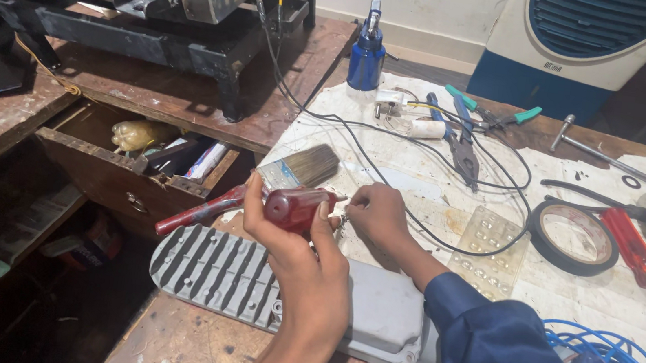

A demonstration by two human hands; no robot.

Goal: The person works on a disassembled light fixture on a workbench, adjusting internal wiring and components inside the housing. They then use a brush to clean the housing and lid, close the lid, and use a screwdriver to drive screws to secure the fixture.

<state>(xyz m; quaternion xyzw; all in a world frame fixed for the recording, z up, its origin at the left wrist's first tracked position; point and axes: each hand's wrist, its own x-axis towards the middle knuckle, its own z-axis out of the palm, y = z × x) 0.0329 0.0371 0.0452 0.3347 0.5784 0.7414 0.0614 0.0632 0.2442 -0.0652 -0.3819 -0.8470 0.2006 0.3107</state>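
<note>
Left hand (296, 232) grip clenched round glossy red screwdriver handle (297, 207), right hand (378, 213) pinching its tip, ribbed grey casing (245, 279) below

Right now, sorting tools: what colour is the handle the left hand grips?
Dark red screwdriver handle, head view.

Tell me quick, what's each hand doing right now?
Left hand: closed around a dark red screwdriver handle.
Right hand: fingers pinched at the screwdriver's tip end; whether it holds something small cannot be told.

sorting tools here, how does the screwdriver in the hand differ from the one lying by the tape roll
The dark-red stubby-handled screwdriver is gripped in the left hand, its shaft hidden. The bright-red slim-handled screwdriver lies untouched on the white cloth, long metal shaft exposed. Both have red handles.
</note>
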